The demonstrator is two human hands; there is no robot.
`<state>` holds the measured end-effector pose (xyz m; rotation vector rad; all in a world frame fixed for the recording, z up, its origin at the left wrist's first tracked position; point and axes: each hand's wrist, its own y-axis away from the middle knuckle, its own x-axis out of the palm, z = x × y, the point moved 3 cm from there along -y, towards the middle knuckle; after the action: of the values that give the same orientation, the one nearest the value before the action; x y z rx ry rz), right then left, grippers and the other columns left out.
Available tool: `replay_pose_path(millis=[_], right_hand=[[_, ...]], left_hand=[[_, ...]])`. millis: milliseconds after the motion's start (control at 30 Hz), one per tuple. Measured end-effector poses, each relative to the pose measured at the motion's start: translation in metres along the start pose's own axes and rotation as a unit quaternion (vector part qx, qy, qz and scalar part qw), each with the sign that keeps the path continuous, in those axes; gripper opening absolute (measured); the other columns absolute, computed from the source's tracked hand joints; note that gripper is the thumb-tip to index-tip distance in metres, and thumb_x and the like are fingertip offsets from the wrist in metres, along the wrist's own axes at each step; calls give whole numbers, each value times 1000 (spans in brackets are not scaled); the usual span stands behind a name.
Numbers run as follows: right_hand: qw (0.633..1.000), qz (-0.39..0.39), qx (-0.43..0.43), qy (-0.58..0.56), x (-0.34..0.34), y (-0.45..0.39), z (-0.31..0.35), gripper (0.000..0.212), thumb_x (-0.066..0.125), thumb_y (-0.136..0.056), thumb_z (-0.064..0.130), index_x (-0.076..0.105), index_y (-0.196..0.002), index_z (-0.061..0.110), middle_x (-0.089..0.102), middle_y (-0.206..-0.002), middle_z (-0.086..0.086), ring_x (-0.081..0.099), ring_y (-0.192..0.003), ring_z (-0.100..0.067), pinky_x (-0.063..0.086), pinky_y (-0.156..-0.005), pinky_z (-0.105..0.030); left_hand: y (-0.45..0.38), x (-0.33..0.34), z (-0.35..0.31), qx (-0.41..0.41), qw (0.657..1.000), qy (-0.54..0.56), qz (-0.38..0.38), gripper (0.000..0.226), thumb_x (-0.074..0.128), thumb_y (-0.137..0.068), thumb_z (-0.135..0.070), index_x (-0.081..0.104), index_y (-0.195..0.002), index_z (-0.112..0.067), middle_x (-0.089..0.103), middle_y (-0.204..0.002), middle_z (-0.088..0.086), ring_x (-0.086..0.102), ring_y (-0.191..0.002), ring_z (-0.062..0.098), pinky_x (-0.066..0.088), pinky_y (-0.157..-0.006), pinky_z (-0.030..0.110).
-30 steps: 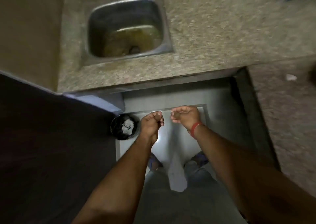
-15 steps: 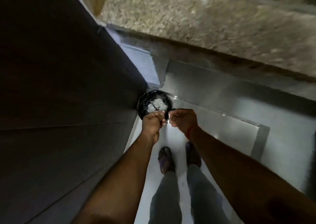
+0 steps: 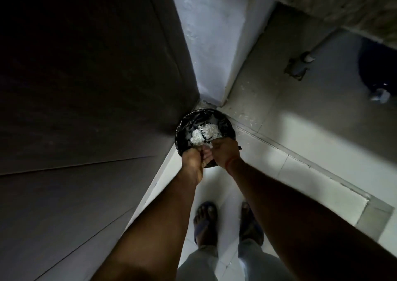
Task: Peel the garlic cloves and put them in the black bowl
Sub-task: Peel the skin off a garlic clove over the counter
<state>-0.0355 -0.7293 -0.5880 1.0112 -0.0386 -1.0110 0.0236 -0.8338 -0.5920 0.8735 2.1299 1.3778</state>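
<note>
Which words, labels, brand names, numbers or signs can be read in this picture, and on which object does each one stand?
None: no text can be read anywhere in this view.
The black-lined bin with white scraps inside bears no visible label.
The left hand and right hand above it show no writing.
The dark cabinet side and the floor tiles are plain.

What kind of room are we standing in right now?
Probably a kitchen corner: a speckled stone counter edge at the upper right, a tiled floor, and a black-lined bin holding white peelings.
</note>
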Motion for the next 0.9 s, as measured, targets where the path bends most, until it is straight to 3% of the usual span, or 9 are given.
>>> replay_pose_path(millis=[133, 233, 300, 367, 433, 500, 667, 800, 900], right_hand=[[994, 78, -46, 59, 27, -3, -8, 39, 51, -95, 13, 67, -129, 5, 66, -129, -19, 59, -125, -33, 44, -111, -45], [977, 124, -116, 128, 30, 12, -3, 52, 38, -107, 26, 37, -158, 16, 33, -164, -6, 22, -155, -24, 16, -127, -38], [966, 139, -116, 183, 25, 10, -9, 54, 34, -111, 25, 20, -163, 19, 14, -170, -1, 6, -158, -21, 5, -126, -30], [966, 92, -92, 224, 17, 0, -12, 55, 37, -110, 25, 23, -162, 15, 12, -171, -7, 9, -158, -29, 12, -126, -35], [960, 57, -139, 238, 18, -1, -1, 54, 39, -106, 23, 34, -159, 14, 16, -169, -12, 14, -156, -33, 20, -126, -43], [966, 98, -187, 153, 23, 10, 10, 55, 38, -105, 23, 35, -159, 22, 21, -169, -5, 18, -156, -22, 19, -127, -37], [953, 139, -161, 216, 12, 19, -9, 60, 40, -106, 24, 22, -163, 29, 16, -171, -3, 16, -157, -23, 22, -125, -40], [960, 102, -146, 215, -12, 45, -4, 58, 40, -107, 19, 24, -162, 25, 17, -170, -6, 19, -156, -24, 24, -123, -33], [978, 74, -130, 145, -38, 92, 14, 52, 44, -108, 18, 33, -159, 19, 25, -168, -8, 21, -156, -24, 21, -125, -31]], left_hand=[[-6, 6, 0, -27, 999, 43, 1, 29, 41, -97, 1, 69, -103, -1, 74, -89, 14, 70, -76, 26, 58, -66, 33], [0, 12, -7, -50, 993, 98, 42, 39, 45, -99, -18, 67, -125, 1, 73, -117, 20, 69, -109, 36, 56, -99, 44], [-1, 9, -13, -52, 989, 124, 63, 40, 41, -102, -25, 68, -112, 2, 75, -98, 19, 73, -89, 31, 59, -83, 35], [-6, 4, -12, -46, 986, 150, 55, 33, 38, -103, -21, 65, -105, -2, 75, -89, 16, 72, -77, 24, 57, -71, 30], [-4, -1, -12, -30, 987, 155, 37, 30, 38, -102, -10, 65, -115, -5, 71, -113, 20, 70, -88, 25, 56, -77, 33], [-3, -2, -9, -19, 992, 124, 30, 32, 40, -103, -4, 68, -117, -8, 69, -115, 19, 69, -83, 23, 56, -71, 30], [22, -3, -17, -39, 995, 66, 68, 23, 47, -107, -21, 63, -95, -12, 64, -69, 3, 52, -46, 12, 46, -49, 23], [56, -13, -21, -8, 996, 10, 83, 29, 48, -109, -28, 65, -122, -9, 76, -110, 8, 75, -93, 19, 60, -90, 38], [108, -13, -33, 21, 992, -94, 85, 21, 50, -108, -30, 68, -109, -20, 76, -97, -3, 71, -92, 14, 53, -91, 36]])
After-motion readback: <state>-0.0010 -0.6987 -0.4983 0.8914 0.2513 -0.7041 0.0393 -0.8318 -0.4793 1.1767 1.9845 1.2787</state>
